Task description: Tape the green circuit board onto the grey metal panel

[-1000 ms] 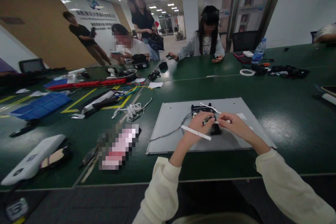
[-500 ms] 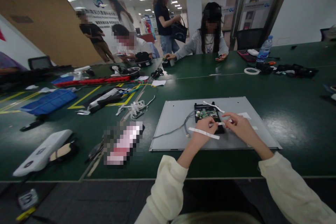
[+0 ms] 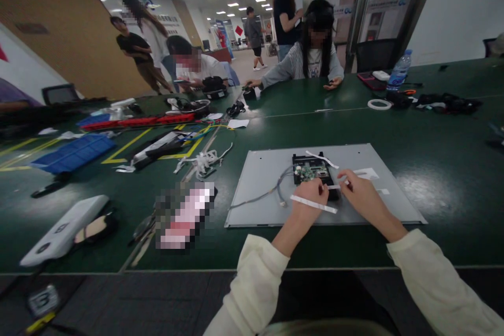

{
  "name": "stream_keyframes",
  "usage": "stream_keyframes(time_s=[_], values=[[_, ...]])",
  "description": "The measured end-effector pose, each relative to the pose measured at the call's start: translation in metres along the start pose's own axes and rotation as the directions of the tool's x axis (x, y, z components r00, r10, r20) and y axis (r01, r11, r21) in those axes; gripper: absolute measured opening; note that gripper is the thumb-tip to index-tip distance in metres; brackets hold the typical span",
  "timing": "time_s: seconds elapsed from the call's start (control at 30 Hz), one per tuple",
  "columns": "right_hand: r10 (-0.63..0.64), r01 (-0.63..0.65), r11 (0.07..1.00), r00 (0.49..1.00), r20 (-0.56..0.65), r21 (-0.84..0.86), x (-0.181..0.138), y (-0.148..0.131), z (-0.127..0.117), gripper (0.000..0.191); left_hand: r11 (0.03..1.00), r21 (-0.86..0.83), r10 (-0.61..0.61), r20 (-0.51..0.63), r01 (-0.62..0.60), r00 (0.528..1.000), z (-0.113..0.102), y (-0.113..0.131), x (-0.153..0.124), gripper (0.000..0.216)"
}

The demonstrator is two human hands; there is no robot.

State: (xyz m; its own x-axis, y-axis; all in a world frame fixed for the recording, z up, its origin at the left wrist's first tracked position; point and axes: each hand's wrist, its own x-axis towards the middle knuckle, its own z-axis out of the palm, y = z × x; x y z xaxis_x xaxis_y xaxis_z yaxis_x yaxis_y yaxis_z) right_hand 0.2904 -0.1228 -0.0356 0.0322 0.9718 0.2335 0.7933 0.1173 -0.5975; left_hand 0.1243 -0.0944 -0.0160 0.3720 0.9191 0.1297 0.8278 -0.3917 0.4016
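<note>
Two strips: a short white strip spans the gap between the grips, and a long white strip crosses just under the left grip's knuckles, its tip reaching toward the right grip.
Left grip: clenched, fingertips pinching the near end of the short white strip; the long white strip looks tucked under the same fingers, though the exact hold is hidden.
Right grip: closed on the other end of the short white strip, thumb and forefinger together.
Handling: both strips look thin, feather-light and limp, likely to curl or crease. A fingertip pinch at the very ends seems right, and one face may be sticky, so keeping off the flat faces seems wise.
Just beyond the grips: a green circuit board sits in a black housing. It looks fragile, better held by the housing edge than by its components.
Beyond the housing: another white strip lies across its far edge.
Left of the left grip: a grey cable loops away.
Under both grips: a flat grey panel, stiff-looking, lies on the table.
Far beyond the right grip: a tape roll and a water bottle.
Far left of the grips: a blue tray.
</note>
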Motion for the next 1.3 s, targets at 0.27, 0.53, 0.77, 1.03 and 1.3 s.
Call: stream_keyframes(time_s=[0.27, 0.53, 0.77, 1.03, 1.3], values=[[0.002, -0.003, 1.000, 0.999, -0.038, -0.008, 0.000, 0.000, 0.002, 0.021, 1.000, 0.001, -0.003, 0.013, 0.003, 1.000, -0.001, -0.001, 0.002, 0.026], [-0.003, 0.002, 0.997, 1.000, -0.022, -0.082, 0.002, 0.001, 0.005, 0.022, 1.000, 0.014, -0.009, 0.019, 0.009, 1.000, -0.001, -0.001, 0.004, 0.026], [0.005, -0.006, 0.993, 1.000, -0.011, -0.117, 0.002, 0.000, 0.004, 0.022, 1.000, 0.014, -0.012, 0.041, 0.012, 0.999, -0.003, 0.001, 0.004, 0.027], [0.036, -0.031, 0.947, 0.999, 0.011, -0.320, 0.002, -0.006, 0.007, 0.016, 0.989, 0.130, -0.082, 0.083, 0.071, 0.993, -0.001, 0.005, 0.007, 0.027], [0.159, -0.155, 0.881, 0.987, -0.029, -0.446, -0.001, -0.007, 0.000, 0.019, 0.978, 0.188, -0.095, 0.027, 0.088, 0.995, -0.008, -0.001, 0.005, 0.026]])
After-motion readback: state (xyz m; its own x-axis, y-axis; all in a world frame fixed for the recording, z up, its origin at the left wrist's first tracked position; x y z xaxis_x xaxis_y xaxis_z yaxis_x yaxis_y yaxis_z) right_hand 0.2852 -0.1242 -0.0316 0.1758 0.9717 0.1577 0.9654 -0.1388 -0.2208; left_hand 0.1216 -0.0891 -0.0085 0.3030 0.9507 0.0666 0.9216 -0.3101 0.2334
